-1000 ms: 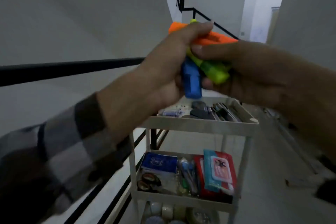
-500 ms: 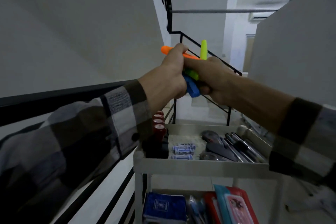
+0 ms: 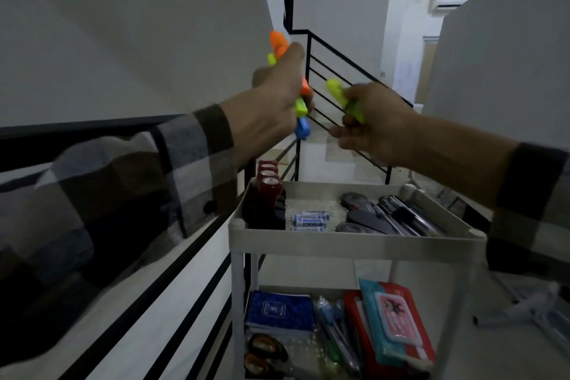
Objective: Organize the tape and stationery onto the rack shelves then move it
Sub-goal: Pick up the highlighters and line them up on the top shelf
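My left hand (image 3: 274,102) grips a bunch of highlighters above the white rack (image 3: 354,239): an orange one (image 3: 277,43), a yellow-green one (image 3: 300,106) and a blue one (image 3: 303,128). My right hand (image 3: 373,120) holds a single yellow-green highlighter (image 3: 340,96), a short gap to the right of the bunch. The rack's top shelf holds red-capped stamps (image 3: 268,182), small batteries (image 3: 310,221), dark pens (image 3: 401,216) and scissors (image 3: 364,219). On the middle shelf lie a blue notebook (image 3: 279,312), tape rolls (image 3: 262,352), pens and a red and teal packet (image 3: 391,321).
A black stair railing (image 3: 154,296) runs along the left, close to the rack. Further railing (image 3: 336,71) and stairs lie beyond the hands. A white wall (image 3: 499,65) stands on the right, with tiled floor (image 3: 512,345) beside the rack.
The hands were clasped together on the whole bunch; now they have parted, the right hand drawing one yellow-green highlighter away to the right. The view has tilted down onto the rack.
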A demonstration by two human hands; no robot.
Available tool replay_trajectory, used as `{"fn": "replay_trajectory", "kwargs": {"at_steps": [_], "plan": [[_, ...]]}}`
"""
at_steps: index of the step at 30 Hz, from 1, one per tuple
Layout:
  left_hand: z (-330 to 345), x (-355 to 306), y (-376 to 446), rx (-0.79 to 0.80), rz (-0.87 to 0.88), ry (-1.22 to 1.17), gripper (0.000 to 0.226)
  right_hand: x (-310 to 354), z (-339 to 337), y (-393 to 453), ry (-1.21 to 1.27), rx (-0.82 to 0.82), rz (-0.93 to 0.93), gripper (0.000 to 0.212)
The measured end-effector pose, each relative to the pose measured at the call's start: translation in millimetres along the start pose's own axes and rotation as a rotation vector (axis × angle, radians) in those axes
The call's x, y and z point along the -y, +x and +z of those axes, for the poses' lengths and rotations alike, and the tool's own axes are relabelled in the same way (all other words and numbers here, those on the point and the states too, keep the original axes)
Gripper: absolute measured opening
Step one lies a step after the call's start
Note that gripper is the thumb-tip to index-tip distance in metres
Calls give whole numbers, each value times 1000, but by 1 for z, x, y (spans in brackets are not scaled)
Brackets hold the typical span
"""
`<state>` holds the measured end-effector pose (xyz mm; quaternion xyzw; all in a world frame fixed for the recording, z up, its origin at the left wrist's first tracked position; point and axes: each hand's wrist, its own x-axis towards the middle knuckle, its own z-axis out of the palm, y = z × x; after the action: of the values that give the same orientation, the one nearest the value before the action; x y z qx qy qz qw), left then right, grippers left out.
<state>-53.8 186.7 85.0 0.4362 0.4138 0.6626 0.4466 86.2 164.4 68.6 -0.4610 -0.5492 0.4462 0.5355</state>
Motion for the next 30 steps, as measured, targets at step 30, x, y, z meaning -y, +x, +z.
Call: {"fn": "replay_trajectory", "kwargs": {"at_steps": [30], "plan": [[-2, 14, 18, 100, 8, 115, 57, -87, 5, 53, -837, 455, -64, 13]]}}
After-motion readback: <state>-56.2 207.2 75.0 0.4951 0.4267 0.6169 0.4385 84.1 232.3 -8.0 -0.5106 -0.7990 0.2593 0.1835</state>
